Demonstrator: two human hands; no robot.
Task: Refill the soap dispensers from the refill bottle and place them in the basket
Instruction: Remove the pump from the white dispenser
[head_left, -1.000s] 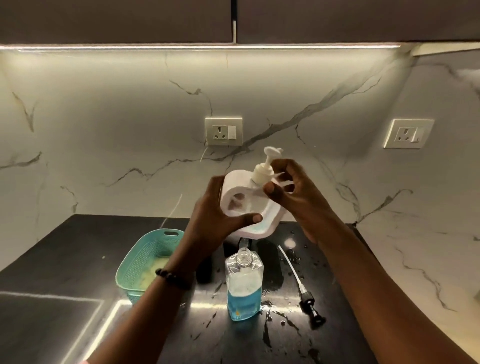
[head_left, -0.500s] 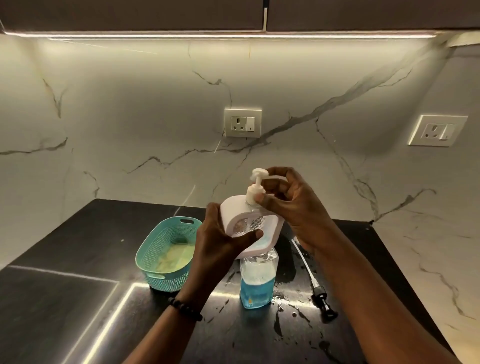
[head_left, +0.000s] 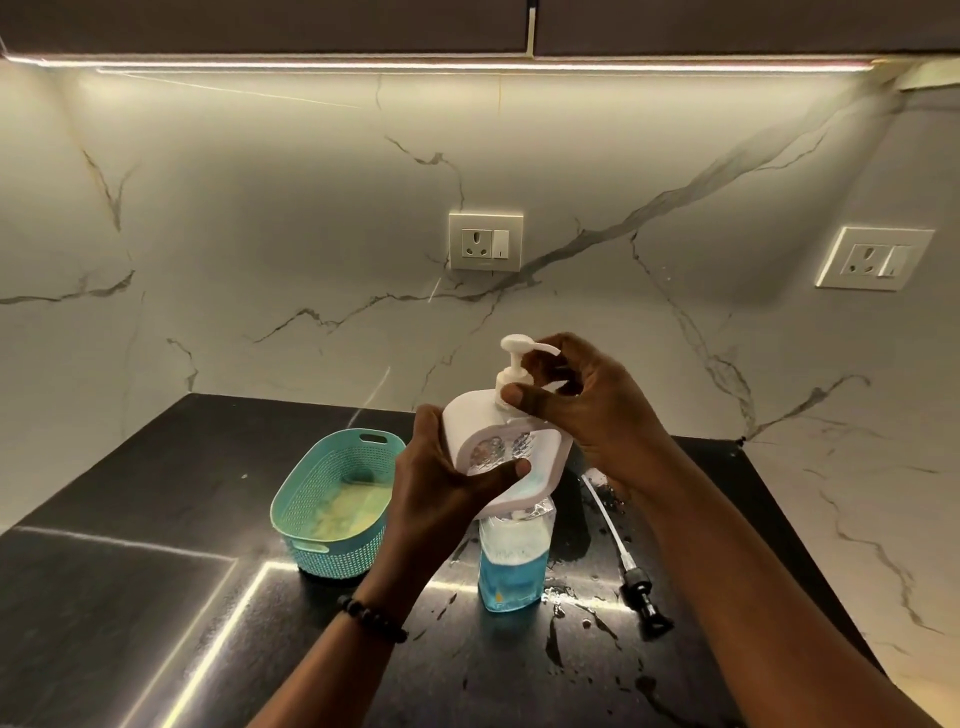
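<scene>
Gripping white dispenser (head_left: 501, 447) in left hand (head_left: 441, 493), steadying it while right hand (head_left: 592, 410) is pinching pump collar (head_left: 511, 382), apparently for twisting.

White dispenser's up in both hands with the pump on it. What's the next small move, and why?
Probably finish twisting the pump collar tight. The right hand pinches it while the left hand grips the white dispenser, held tilted above the counter. Whether the pump is fully seated cannot be seen. Once tight, it can go into the teal basket to the left.

Both hands raised, left hand (head_left: 441, 483) and right hand (head_left: 587, 410) fingers curled.
</scene>
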